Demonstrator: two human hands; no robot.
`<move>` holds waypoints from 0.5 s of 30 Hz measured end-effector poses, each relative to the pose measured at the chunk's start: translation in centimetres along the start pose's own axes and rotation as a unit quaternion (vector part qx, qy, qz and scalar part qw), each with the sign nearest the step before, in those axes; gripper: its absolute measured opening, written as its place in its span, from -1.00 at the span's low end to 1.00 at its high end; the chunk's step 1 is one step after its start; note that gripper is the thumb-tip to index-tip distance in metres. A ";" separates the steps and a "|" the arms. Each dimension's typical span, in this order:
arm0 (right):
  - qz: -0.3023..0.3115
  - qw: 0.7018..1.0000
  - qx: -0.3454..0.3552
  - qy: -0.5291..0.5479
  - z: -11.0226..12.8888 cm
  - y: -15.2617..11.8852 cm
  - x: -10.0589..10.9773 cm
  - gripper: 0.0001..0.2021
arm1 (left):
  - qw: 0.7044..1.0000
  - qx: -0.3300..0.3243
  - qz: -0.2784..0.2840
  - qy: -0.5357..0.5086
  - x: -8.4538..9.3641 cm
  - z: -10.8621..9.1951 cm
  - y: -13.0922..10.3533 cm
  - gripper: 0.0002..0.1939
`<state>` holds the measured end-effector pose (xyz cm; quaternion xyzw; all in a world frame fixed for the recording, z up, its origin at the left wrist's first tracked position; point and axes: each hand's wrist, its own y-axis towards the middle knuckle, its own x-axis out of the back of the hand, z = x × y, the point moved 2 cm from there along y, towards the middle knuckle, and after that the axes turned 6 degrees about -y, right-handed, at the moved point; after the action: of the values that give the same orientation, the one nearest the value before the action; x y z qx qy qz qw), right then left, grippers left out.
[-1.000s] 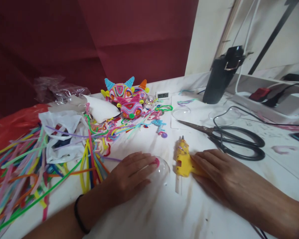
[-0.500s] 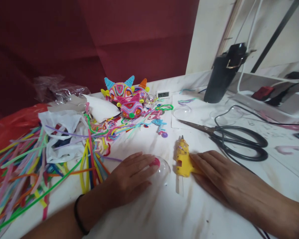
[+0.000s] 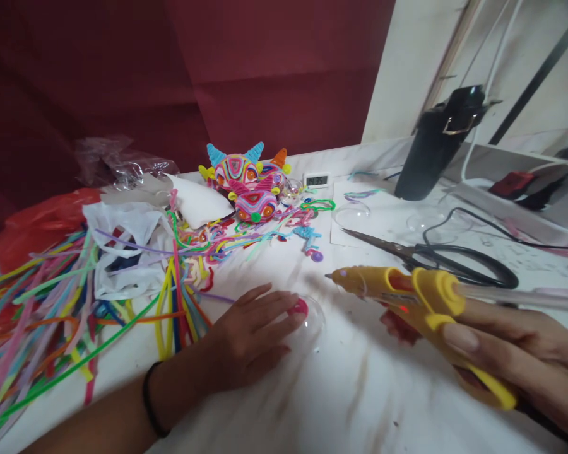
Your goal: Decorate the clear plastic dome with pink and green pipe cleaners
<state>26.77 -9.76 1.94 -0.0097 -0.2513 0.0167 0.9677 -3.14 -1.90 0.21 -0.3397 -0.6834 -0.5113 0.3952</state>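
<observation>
My right hand (image 3: 515, 353) is wrapped round a yellow hot glue gun (image 3: 397, 290), lifted off the table with its nozzle pointing left. A clear glue stick (image 3: 511, 296) sticks out of its back end, and a small red light glows on its side. My left hand (image 3: 258, 328) lies with fingers stretched out over the left side of a clear plastic dome (image 3: 316, 320). Its fingertips are at a bright pink coil (image 3: 300, 308) on the dome. Beyond the glue gun lie large black-handled scissors (image 3: 473, 261), partly hidden by it.
Loose pipe cleaners (image 3: 42, 315) and a white plastic bag (image 3: 127, 246) cover the left side. Colourful horned animal heads (image 3: 253, 202) stand at the back beside a small digital clock (image 3: 317, 180). A black bottle (image 3: 430, 151) and a cable tray (image 3: 483, 195) are at the right.
My right hand has picked up the glue gun from the table and turned its nozzle from pointing away to pointing left. My left hand stays at the dome. The view has shifted slightly.
</observation>
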 end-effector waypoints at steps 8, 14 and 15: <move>0.112 0.978 -0.052 0.166 1.1 1.0 -1.2 -0.55 | 1.000 0.004 0.012 -0.001 -0.1 0.0 -0.1 -0.49; 0.105 0.972 -0.035 0.209 1.7 1.1 -1.8 -0.56 | 1.000 -0.001 0.022 -0.005 0.0 0.0 -0.1 -0.46; 0.102 0.973 -0.035 0.206 1.8 1.1 -1.9 -0.55 | 1.000 -0.001 0.026 -0.004 0.0 0.0 -0.1 -0.46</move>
<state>24.15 -8.76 2.58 -0.0725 -0.0449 0.1039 0.9909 -3.24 -1.96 0.13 -0.3599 -0.6755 -0.5004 0.4047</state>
